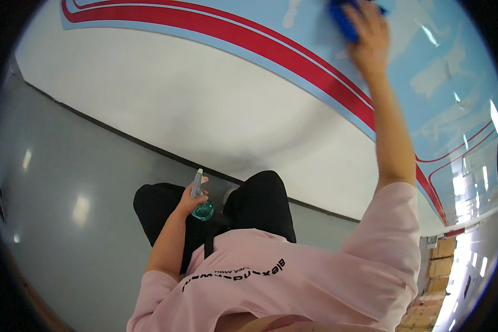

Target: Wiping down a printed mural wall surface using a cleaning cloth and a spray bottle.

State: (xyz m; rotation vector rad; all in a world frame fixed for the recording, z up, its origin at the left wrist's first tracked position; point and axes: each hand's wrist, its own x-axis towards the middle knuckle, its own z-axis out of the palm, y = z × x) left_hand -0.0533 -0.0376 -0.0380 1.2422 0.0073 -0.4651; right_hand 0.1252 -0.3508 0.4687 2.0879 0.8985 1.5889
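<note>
My left hand (193,199) grips a spray bottle near my knees. The bottle (202,211) is clear green with a whitish trigger head, its nozzle pointing towards the wall. At the top right my right hand (369,37) is stretched out and presses a blue cloth (342,18) against a glossy light-blue panel (315,33). Pale patches mark the panel's surface around the cloth, and bright reflections lie on it. A broad red stripe (232,31) with a thinner red line runs along the panel's lower edge.
Below the panel is a plain white wall (182,91), ending in a dark base strip (120,132) at the grey, shiny floor (58,166). My bent knees in black trousers (257,203) are close to the wall. Stacked cardboard-coloured boxes (442,253) stand far off at the lower right.
</note>
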